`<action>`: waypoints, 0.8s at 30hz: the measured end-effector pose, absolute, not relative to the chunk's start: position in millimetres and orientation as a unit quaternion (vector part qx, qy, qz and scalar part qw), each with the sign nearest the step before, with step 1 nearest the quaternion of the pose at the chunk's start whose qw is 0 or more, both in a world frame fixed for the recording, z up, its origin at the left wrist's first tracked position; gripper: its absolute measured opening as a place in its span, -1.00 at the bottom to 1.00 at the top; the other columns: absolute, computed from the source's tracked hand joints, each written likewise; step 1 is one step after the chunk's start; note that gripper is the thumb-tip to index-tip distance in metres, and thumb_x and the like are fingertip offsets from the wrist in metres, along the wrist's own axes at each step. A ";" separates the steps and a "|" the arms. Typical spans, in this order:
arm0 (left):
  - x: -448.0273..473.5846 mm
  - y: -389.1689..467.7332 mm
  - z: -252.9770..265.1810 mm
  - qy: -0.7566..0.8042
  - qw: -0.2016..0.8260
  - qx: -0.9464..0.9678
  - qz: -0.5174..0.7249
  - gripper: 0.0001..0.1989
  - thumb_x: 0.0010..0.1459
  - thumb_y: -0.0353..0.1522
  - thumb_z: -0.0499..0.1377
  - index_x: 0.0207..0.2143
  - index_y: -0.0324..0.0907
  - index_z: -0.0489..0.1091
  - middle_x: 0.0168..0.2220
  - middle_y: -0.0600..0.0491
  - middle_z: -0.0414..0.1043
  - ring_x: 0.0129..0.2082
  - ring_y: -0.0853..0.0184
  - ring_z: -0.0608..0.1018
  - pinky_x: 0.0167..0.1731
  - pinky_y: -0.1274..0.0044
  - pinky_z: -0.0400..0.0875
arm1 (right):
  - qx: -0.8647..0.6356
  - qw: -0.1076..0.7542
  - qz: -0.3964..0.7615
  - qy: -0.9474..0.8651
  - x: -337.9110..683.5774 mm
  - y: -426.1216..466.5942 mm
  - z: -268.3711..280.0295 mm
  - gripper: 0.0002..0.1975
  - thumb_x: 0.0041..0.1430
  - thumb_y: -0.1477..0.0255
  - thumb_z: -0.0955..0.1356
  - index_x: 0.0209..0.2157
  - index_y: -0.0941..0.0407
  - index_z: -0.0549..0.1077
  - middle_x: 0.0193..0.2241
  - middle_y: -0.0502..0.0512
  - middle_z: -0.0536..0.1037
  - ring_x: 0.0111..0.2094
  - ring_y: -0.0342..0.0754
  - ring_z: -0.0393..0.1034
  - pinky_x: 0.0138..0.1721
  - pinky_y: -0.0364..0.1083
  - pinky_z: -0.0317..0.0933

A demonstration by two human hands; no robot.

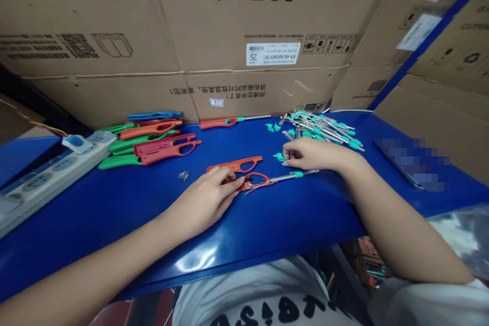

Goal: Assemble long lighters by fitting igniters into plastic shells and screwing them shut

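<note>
My left hand (pixel 208 196) has its fingers closed on the handle end of an orange lighter half-shell (pixel 262 182), which lies on the blue table. A metal lighter tube (pixel 286 178) with a teal collar extends from that shell to the right. Just behind it rests another orange half-shell (pixel 244 164), partly covered by my left fingers. My right hand (pixel 305 154) is pinched at a small teal plastic part (pixel 279 157) near the table surface; the fingertips partly hide it. Behind this hand is a pile of metal tubes with teal collars (pixel 324 130).
Coloured lighter shells (pixel 153 137) are stacked at the left, beside a white power strip (pixel 57 178). Small screws (pixel 184 175) lie near my left hand. An assembled red lighter (pixel 221 123) lies along the cardboard wall (pixel 214 35). A phone (pixel 397 163) is at the right.
</note>
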State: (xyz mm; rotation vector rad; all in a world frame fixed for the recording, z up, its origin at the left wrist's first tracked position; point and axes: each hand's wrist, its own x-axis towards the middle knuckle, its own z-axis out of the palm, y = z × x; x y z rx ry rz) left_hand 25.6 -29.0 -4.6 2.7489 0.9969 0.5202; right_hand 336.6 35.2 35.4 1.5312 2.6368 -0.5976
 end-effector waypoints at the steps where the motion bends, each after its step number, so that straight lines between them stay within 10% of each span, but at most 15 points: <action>1: 25.5 -29.5 -5.0 0.338 0.084 0.921 0.178 -0.68 0.40 -0.37 0.05 0.11 -0.14 0.46 -0.09 -0.10 0.43 -0.08 0.16 0.49 -0.05 0.27 0.49 | 0.492 0.016 -0.189 0.850 336.4 35.7 34.2 -0.84 0.23 0.31 0.35 -0.36 0.10 0.42 -0.45 0.02 0.52 -0.50 -0.13 0.30 -0.47 -0.15 0.05; 24: 21.2 -30.5 -0.5 0.355 0.091 0.915 0.167 -0.71 0.40 -0.36 0.05 0.03 -0.17 0.50 -0.08 -0.10 0.44 -0.06 0.17 0.50 -0.02 0.30 0.49 | 0.303 -0.129 -0.240 0.913 302.5 15.8 32.4 -0.84 0.30 0.42 0.34 -0.28 0.13 0.58 -0.31 0.10 0.59 -0.29 -0.07 0.46 -0.22 -0.11 0.27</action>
